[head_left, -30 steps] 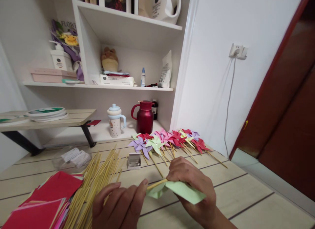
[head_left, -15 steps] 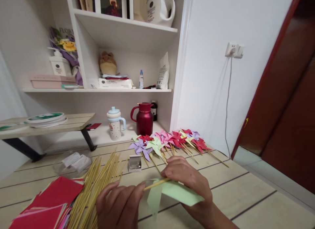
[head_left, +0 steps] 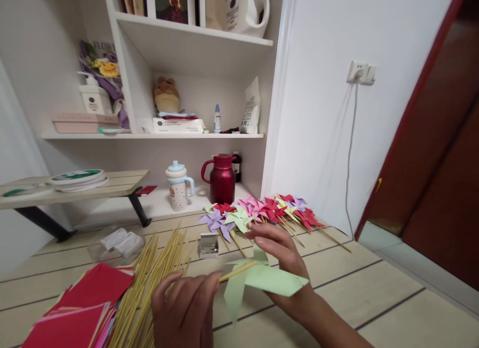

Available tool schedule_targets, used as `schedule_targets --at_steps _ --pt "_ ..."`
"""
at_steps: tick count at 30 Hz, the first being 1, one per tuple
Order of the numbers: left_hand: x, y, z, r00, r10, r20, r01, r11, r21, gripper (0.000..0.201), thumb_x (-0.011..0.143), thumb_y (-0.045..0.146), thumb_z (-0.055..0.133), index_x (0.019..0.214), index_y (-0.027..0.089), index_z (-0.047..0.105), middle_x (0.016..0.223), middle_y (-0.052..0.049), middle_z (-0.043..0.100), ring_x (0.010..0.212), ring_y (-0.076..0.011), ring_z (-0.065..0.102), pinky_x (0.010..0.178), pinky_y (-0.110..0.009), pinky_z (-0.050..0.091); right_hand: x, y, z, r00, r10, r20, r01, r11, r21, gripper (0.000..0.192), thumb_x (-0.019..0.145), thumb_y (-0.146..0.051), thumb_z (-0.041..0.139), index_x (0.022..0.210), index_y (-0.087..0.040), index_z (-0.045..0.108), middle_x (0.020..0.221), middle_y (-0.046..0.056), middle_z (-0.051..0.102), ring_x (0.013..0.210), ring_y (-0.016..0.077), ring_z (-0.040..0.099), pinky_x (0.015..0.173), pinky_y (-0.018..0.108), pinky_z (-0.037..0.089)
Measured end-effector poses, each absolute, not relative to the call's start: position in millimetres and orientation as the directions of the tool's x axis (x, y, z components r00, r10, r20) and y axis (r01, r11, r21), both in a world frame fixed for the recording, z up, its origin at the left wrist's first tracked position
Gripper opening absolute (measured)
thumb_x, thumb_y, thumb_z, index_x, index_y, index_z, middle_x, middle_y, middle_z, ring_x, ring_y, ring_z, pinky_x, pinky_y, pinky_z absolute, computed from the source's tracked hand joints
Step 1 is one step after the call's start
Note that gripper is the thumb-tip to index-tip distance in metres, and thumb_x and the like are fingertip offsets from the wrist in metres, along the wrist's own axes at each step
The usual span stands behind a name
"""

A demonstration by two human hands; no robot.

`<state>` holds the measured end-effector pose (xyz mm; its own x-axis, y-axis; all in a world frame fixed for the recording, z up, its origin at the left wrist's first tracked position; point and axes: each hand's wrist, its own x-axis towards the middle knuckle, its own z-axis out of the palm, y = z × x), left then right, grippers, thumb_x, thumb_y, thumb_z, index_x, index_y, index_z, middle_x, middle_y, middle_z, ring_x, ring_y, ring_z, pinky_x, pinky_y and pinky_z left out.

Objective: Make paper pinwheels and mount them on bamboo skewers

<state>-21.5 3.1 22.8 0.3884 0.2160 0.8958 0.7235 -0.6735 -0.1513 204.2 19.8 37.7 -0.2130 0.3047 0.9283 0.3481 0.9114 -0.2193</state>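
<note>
Head view over a pale wooden plank table (head_left: 374, 293). The left hand (head_left: 187, 308), fingers closed in a pinch, holds the near end of a thin bamboo stick (head_left: 237, 270), whose far end meets the centre of a pale green folded-paper pinwheel (head_left: 262, 280) held just above the table between the two hands. Compared with a second ago, the right hand (head_left: 279, 253) has opened: its fingers, then folded down over the paper, are now spread and lifted behind the pinwheel, with only the palm side under or against the green sheet (whether it actually bears the paper cannot be told). One green vane, gathered up before, now hangs free below the stick, so the paper seems to sit on the stick without being pressed there, which reads as the fixing of wheel to stick being at or near its end. To the left lie a loose bundle of bamboo sticks (head_left: 153, 283) and a stack of red and pink paper squares (head_left: 75, 308); beyond the hands are a small silver box (head_left: 208, 245) and a row of finished red, pink, purple and green pinwheels (head_left: 262, 213). Legible writing is scant: the letters "FLOW" on a purple flower wrap (head_left: 98, 54) on the white shelf (head_left: 157, 135); print on the white jug (head_left: 243, 9) and the shelf packets is too small to read.
</note>
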Motion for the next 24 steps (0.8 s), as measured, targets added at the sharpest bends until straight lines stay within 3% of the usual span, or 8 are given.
schedule_targets --at_steps 6,14,19,21,24 --pt "-18 4 19 0.284 0.317 0.905 0.772 -0.635 -0.020 0.022 0.091 0.013 0.047 0.105 0.021 0.061 0.086 0.002 0.075 0.076 -0.0136 0.068 0.088 -0.032 0.037 201 27 39 -0.246 0.332 0.911 0.356 0.905 -0.234 0.081 0.076 -0.011 0.077 0.143 -0.032 0.037 0.141 0.011 0.039 0.128 0.0303 0.047 0.103 0.051 0.048" --pt "-15 11 4 0.139 0.397 0.907 0.784 -0.604 0.144 0.016 0.089 0.021 0.056 0.102 0.024 0.065 0.084 0.003 0.075 0.077 -0.0158 0.070 0.076 -0.031 0.045 208 33 36 -0.149 0.376 0.915 0.419 0.862 -0.286 0.080 0.077 -0.021 0.077 0.144 -0.033 0.034 0.147 0.012 0.038 0.136 0.0341 0.038 0.108 0.062 0.039" --pt "-14 13 -4 0.060 0.422 0.905 0.757 -0.610 0.234 0.017 0.087 0.023 0.058 0.100 0.027 0.069 0.082 0.002 0.076 0.074 -0.0182 0.070 0.076 -0.033 0.047 211 37 34 -0.093 0.408 0.908 0.410 0.847 -0.338 0.074 0.080 -0.019 0.073 0.143 -0.030 0.036 0.147 0.012 0.038 0.136 0.0338 0.039 0.110 0.063 0.035" --pt "-12 13 -3 -0.007 0.485 0.874 0.710 -0.613 0.346 0.016 0.085 0.026 0.060 0.096 0.028 0.073 0.083 0.001 0.077 0.075 -0.0196 0.070 0.076 -0.033 0.047 211 37 32 -0.073 0.435 0.897 0.408 0.834 -0.371 0.068 0.083 -0.019 0.069 0.143 -0.030 0.037 0.147 0.012 0.039 0.136 0.0329 0.040 0.110 0.062 0.036" --pt "-3 11 1 -0.246 0.747 0.617 0.473 -0.464 0.749 0.019 0.082 0.040 0.063 0.085 0.026 0.076 0.074 -0.001 0.074 0.071 -0.0210 0.067 0.069 -0.031 0.048 209 37 30 0.020 0.516 0.856 0.375 0.790 -0.485 0.062 0.086 -0.023 0.067 0.141 -0.030 0.040 0.145 0.012 0.042 0.129 0.0301 0.048 0.106 0.057 0.042"
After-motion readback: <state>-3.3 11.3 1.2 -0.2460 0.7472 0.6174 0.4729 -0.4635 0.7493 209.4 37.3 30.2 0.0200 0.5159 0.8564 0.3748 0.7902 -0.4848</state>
